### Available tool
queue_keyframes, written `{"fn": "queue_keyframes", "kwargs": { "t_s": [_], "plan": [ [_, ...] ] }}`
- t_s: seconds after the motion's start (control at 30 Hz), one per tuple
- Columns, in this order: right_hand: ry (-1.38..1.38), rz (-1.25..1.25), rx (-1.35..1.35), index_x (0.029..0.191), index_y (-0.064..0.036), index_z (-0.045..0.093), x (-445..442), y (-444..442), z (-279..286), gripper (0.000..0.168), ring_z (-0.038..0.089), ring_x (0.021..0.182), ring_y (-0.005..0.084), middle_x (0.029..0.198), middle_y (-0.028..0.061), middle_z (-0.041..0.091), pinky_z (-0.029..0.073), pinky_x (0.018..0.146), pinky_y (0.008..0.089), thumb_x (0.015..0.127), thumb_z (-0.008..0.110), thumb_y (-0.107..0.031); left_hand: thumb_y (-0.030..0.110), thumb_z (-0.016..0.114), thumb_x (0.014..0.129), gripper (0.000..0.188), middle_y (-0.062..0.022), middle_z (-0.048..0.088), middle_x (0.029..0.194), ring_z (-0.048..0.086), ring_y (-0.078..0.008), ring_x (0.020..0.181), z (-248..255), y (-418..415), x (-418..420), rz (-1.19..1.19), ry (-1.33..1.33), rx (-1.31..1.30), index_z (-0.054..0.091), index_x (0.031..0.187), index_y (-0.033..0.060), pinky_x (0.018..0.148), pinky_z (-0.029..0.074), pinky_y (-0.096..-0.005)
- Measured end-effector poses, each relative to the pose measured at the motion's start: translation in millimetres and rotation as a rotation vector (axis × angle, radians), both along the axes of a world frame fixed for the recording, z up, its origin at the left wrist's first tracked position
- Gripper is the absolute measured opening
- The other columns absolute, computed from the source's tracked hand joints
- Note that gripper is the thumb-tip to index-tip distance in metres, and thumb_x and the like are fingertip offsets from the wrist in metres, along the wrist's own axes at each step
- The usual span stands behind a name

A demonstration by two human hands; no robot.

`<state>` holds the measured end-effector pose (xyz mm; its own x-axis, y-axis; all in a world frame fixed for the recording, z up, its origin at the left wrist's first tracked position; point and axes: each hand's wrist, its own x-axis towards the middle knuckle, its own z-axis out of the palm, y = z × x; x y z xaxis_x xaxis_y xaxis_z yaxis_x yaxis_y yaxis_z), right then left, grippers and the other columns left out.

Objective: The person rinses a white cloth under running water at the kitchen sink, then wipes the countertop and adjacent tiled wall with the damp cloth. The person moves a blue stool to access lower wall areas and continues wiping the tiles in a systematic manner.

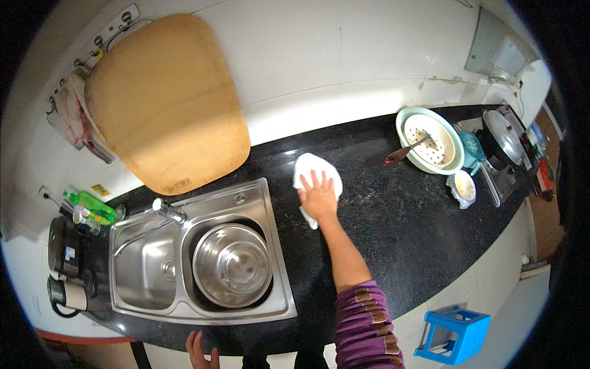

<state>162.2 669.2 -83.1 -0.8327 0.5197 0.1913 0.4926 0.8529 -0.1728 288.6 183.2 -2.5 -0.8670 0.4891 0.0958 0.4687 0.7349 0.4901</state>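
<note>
My right hand [318, 196] lies flat, fingers spread, on a white cloth [329, 171] on the black countertop [378, 240], to the right of the sink. The cloth is pressed between palm and counter, and a corner of it shows below the hand. My left hand [202, 353] is at the bottom edge of the view, in front of the counter's edge, with its fingers apart and nothing seen in them. A double-bowl steel sink [282, 276] holds a steel basin [233, 265] in its right bowl.
A wooden board [175, 101] leans on the wall behind the faucet [169, 211]. Green bottles [94, 207] and an electric kettle [67, 295] stand left. To the right are a green basin [403, 124] with a colander, a plastic-covered bowl [462, 188] and a lidded pan [503, 136]. A blue stool [454, 334] is on the floor.
</note>
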Motion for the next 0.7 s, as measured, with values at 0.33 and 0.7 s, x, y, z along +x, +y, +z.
{"fn": "queue_keyframes", "kwargs": {
  "t_s": [0.33, 0.7],
  "plan": [
    [0.023, 0.678, -0.074, 0.127, -0.020, 0.042, 164, -141, 20, 0.047, 0.032, 0.122, 0.0318, 0.134, 0.0099, 0.036, 0.024, 0.101, 0.0478, 0.083, 0.049, -0.032, 0.009, 0.059, 0.078, 0.049, -0.0207, 0.043, 0.122, 0.039, -0.0369, 0.114, 10, 22, 23, -0.022, 0.007, 0.119, 0.042, 0.123, 0.0015, 0.095, 0.033, -0.0417],
    [-0.072, -0.435, -0.043, 0.133, -0.017, 0.034, 286, -1, 8, 0.046, 0.022, 0.128, 0.0384, 0.139, 0.0141, 0.027, 0.017, 0.103, 0.0505, 0.089, 0.038, -0.030, 0.006, 0.058, 0.079, 0.049, -0.0203, 0.040, 0.125, 0.039, -0.0341, 0.115, -26, -52, 44, 0.069, -0.082, 0.143, 0.041, 0.125, 0.0030, 0.089, 0.039, -0.0387]
  ]
}}
